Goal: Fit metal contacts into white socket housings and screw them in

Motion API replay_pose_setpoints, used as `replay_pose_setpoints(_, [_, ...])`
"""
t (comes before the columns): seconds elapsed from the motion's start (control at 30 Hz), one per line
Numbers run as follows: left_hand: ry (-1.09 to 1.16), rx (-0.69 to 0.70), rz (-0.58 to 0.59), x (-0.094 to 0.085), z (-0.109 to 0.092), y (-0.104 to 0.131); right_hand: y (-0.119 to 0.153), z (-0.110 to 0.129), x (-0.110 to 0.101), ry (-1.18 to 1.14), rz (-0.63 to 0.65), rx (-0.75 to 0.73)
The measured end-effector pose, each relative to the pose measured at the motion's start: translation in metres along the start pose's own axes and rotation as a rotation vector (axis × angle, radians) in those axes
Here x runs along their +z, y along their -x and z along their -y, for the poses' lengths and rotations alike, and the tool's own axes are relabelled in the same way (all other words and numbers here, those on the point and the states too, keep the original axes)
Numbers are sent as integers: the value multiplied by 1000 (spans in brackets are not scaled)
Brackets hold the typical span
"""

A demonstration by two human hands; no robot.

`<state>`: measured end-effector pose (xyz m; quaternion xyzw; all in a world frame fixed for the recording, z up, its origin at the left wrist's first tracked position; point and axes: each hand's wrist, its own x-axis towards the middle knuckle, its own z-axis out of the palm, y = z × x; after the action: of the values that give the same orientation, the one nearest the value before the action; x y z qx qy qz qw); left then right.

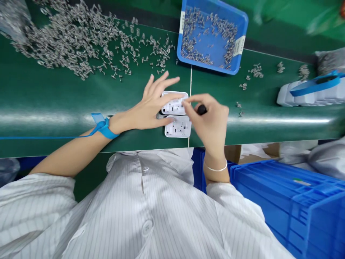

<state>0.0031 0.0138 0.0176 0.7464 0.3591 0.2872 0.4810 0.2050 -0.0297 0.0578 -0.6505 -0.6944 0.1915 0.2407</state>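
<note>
Two white plastic housings lie one behind the other on the green bench, open side up, with small slots and parts inside. My left hand [153,104] is spread over their left side, its index finger across the far housing [172,107] and its thumb on the near housing [178,130]. A blue wrist strap [106,128] sits on my left wrist. My right hand [210,117] is closed in a pinch at the far housing's right edge. A black round-ended object [201,109] shows within its curled fingers; the rest is hidden. Whatever the fingertips pinch is too small to make out.
Many small metal springs [78,39] are heaped at the back left. A blue tray [210,66] of springs stands behind the housings. Several loose springs [256,71] lie to the right, near a white container [309,93] with a blue band. Blue crates [291,198] stand below right.
</note>
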Motion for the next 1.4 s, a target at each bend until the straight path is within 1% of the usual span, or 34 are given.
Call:
replay_pose_setpoints(0.1, [9,-54,-192,0,7,0,-45,-8,2,89,-39,-77])
replay_pose_setpoints(0.17, [12,-94,-284,0,14,-1,-74,-20,5,118,-42,-101])
replay_pose_setpoints(0.23, [5,-103,-298,1,20,-1,-94,-36,9,135,-18,-114])
replay_pose_setpoints(0.3, [-19,-83,-268,3,22,0,-102,-49,13,150,58,-117])
replay_pose_setpoints(0.37, [-65,-71,-230,4,21,1,-101,-53,12,148,149,-115])
replay_pose_setpoints(0.4, [-88,-74,-210,5,19,1,-98,-51,10,130,176,-120])
replay_pose_setpoints(0.43, [-106,-81,-192,5,18,1,-94,-45,7,92,172,-134])
replay_pose_setpoints(0.47, [-116,-91,-179,5,16,1,-89,-36,3,30,128,-158])
replay_pose_setpoints(0.5, [-116,-101,-172,5,14,1,-84,-25,-2,-60,43,-181])
replay_pose_setpoints(0.57, [-101,-117,-167,5,13,1,-77,3,-8,-295,-193,-225])
replay_pose_setpoints(0.6, [-93,-123,-170,5,12,1,-76,17,-10,-410,-282,-235])
replay_pose_setpoints(0.67, [-86,-133,-173,5,13,1,-78,40,-7,-578,-394,-232])
replay_pose_setpoints(0.73, [-91,-133,-178,5,14,1,-87,53,3,-679,-433,-252])
replay_pose_setpoints(0.8, [-103,-129,-182,6,15,1,-99,54,15,-750,-435,-290])
replay_pose_setpoints(0.87, [-110,-127,-186,8,16,0,-107,50,27,-793,-385,-322])
replay_pose_setpoints(0.97, [-72,-131,-201,10,15,0,-106,40,36,-809,-328,-279])
replay_pose_setpoints(1.03, [-23,-136,-222,10,14,-1,-99,36,37,-810,-207,-254])
replay_pose_setpoints(1.1, [-1,-144,-235,10,13,-1,-93,34,35,-841,-53,-277])
replay_pose_setpoints(1.13, [-9,-146,-232,9,13,-2,-92,34,33,-876,-28,-289])
replay_pose_setpoints(1.17, [-28,-148,-223,9,13,-2,-92,35,31,-916,-51,-290])
replay_pose_setpoints(1.23, [-75,-147,-198,9,13,-2,-96,37,29,-957,-158,-252])
replay_pose_setpoints(1.3, [-101,-146,-184,8,14,-2,-100,38,29,-899,-261,-179])
replay_pose_setpoints(1.33, [-104,-145,-185,9,14,-1,-101,36,30,-841,-277,-145])
replay_pose_setpoints(1.4, [-102,-139,-194,9,15,-1,-97,28,34,-731,-263,-103])
